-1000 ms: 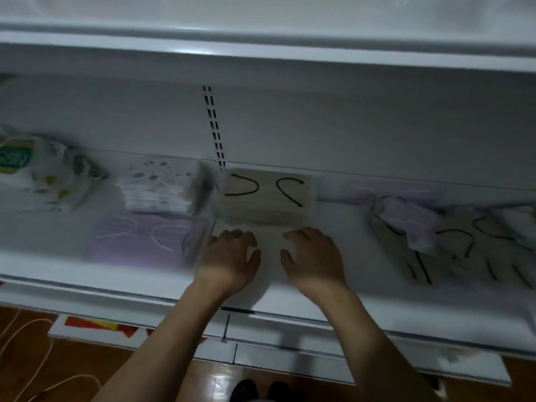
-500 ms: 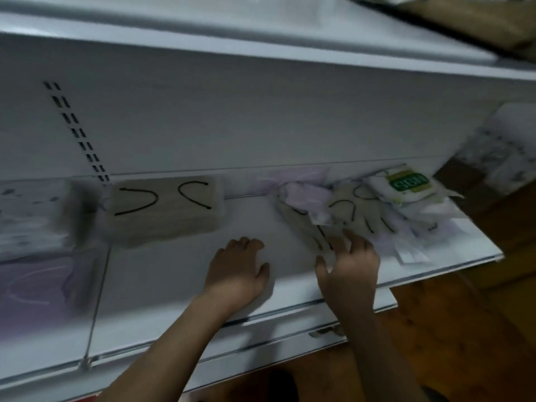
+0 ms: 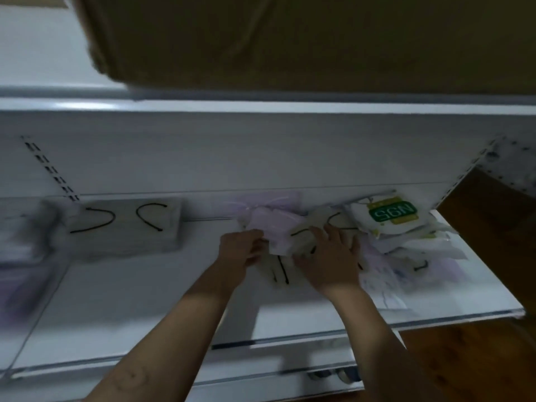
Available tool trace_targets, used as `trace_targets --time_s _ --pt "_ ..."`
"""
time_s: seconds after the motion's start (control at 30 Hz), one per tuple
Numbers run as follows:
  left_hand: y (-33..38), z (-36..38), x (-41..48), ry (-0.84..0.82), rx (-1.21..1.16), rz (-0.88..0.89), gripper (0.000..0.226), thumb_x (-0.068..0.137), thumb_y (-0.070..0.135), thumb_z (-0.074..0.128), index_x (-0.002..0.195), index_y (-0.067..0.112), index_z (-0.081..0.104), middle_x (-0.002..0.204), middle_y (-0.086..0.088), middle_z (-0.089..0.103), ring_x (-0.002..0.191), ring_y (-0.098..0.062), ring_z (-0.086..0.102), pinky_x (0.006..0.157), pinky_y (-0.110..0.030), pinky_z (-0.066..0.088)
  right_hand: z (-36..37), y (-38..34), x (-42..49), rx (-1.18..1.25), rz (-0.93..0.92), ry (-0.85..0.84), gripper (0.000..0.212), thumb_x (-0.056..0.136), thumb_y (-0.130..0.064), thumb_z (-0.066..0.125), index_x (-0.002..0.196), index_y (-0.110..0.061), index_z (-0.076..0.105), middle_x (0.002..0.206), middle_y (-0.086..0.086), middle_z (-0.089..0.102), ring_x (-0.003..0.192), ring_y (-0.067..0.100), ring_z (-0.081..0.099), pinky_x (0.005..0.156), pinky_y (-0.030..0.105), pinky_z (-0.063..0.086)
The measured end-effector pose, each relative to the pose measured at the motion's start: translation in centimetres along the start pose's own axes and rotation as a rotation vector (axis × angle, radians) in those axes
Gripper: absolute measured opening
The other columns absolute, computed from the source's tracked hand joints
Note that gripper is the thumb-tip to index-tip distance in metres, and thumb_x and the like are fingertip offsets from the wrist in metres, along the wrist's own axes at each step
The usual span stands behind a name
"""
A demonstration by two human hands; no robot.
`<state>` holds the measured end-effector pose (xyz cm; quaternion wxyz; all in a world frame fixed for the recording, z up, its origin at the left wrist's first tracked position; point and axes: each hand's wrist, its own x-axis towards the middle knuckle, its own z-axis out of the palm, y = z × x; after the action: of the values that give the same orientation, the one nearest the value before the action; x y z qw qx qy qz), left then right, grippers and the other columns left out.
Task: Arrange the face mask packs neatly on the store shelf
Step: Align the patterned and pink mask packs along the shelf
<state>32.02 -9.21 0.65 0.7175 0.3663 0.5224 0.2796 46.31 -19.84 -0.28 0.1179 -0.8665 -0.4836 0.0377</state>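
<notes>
Left hand (image 3: 243, 250) pinches a lilac mask pack (image 3: 272, 227), right hand (image 3: 329, 258) flattens the three-o'clock heap (image 3: 406, 248); tugging could topple it.

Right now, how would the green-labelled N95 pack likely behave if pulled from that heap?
The N95 pack looks like thin plastic film, so probably light and floppy. It lies askew atop the loose heap, so it may slide and drag neighbours. The left hand grips a lilac pack, not this one.

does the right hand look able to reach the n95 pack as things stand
Probably yes: the N95 pack lies uncovered atop the pile, just right of the right hand, with nothing between them.
</notes>
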Motion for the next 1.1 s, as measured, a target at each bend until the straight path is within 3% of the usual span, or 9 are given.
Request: trace_targets --time_s 0.17,0.27,0.43,0.6,0.7,0.83,0.9,1.0,1.1 --pt "-0.1 2.2 1.2 0.122 -0.120 0.063 0.013 0.083 0.004 0.071 0.074 0.001 0.062 0.065 -0.016 0.061 0.040 -0.016 0.054 0.037 -0.017 0.037 1.7 2.3 0.0 0.133 -0.073 0.025 0.052 0.083 -0.056 0.058 0.120 -0.020 0.055 0.125 0.002 0.055 0.124 0.026 0.045 0.103 0.039 0.034" --pt "-0.3 4.1 2.0 0.075 0.055 0.091 0.018 0.081 0.012 0.075 0.074 0.005 0.060 0.052 -0.008 0.055 0.037 -0.014 0.049 0.036 -0.016 0.032 1.5 2.9 -0.2 0.150 -0.127 0.044 0.048 0.083 -0.056 0.057 0.113 -0.019 0.057 0.119 0.002 0.054 0.120 0.025 0.045 0.098 0.037 0.034" --pt "-0.3 5.3 2.3 0.207 0.358 0.229 0.018 0.080 0.011 0.074 0.067 0.006 0.062 0.068 -0.013 0.063 0.067 -0.026 0.060 0.062 -0.033 0.049 0.8 3.8 0.0 0.181 -0.174 0.018 0.051 0.085 -0.057 0.056 0.123 -0.022 0.054 0.129 -0.001 0.051 0.126 0.021 0.039 0.104 0.033 0.028" --pt "2.1 2.0 0.0 0.374 0.193 0.447 0.016 0.072 0.032 0.068 0.070 0.017 0.063 0.083 -0.015 0.067 0.079 -0.029 0.064 0.075 -0.051 0.056 0.1 4.9 0.7 0.262 -0.163 -0.033 0.063 0.076 -0.069 0.052 0.117 -0.022 0.059 0.125 -0.003 0.055 0.124 0.020 0.045 0.104 0.038 0.034" --pt "3.4 -2.0 -1.4 0.452 0.095 0.610 0.015 0.081 0.026 0.065 0.083 0.012 0.065 0.083 -0.012 0.061 0.079 -0.020 0.057 0.069 -0.041 0.048 -0.7 4.2 1.2 0.331 -0.173 0.089 0.075 0.067 -0.071 0.037 0.115 -0.019 0.064 0.122 0.003 0.060 0.120 0.025 0.051 0.100 0.042 0.041" --pt "4.1 -6.0 -4.1 0.472 0.226 0.850 0.012 0.086 0.028 0.065 0.078 0.019 0.064 0.072 0.005 0.066 0.069 -0.008 0.060 0.061 -0.026 0.046 -1.6 0.8 1.5 0.502 -0.391 0.245 0.054 0.076 -0.054 0.058 0.117 -0.020 0.063 0.117 0.000 0.064 0.112 0.021 0.056 0.095 0.041 0.046" --pt "3.7 -6.7 -5.1 0.407 0.275 0.910 0.010 0.091 0.018 0.066 0.081 0.021 0.065 0.070 0.014 0.067 0.066 0.003 0.059 0.060 -0.018 0.046 -1.7 -1.9 1.3 0.718 -0.433 0.114 0.064 0.078 -0.045 0.071 0.133 -0.019 0.053 0.130 -0.004 0.056 0.120 0.012 0.050 0.101 0.035 0.042" --pt "1.9 -7.4 -5.1 0.330 0.367 0.840 0.009 0.088 0.029 0.069 0.080 0.025 0.066 0.069 0.019 0.069 0.063 0.007 0.058 0.060 -0.017 0.046 -0.7 -6.1 1.1 0.890 -0.406 -0.139 0.079 0.080 -0.030 0.077 0.146 -0.017 0.035 0.140 -0.011 0.043 0.124 0.002 0.042 0.103 0.022 0.036" --pt "-0.3 -8.1 -4.2 0.304 0.432 0.728 0.033 0.075 0.053 0.067 0.091 0.025 0.067 0.081 0.014 0.071 0.070 0.008 0.062 0.063 -0.019 0.049 1.0 -8.7 0.9 0.874 -0.396 -0.166 0.039 0.086 -0.021 0.072 0.121 -0.012 0.057 0.112 -0.003 0.063 0.098 0.011 0.059 0.080 0.024 0.044"
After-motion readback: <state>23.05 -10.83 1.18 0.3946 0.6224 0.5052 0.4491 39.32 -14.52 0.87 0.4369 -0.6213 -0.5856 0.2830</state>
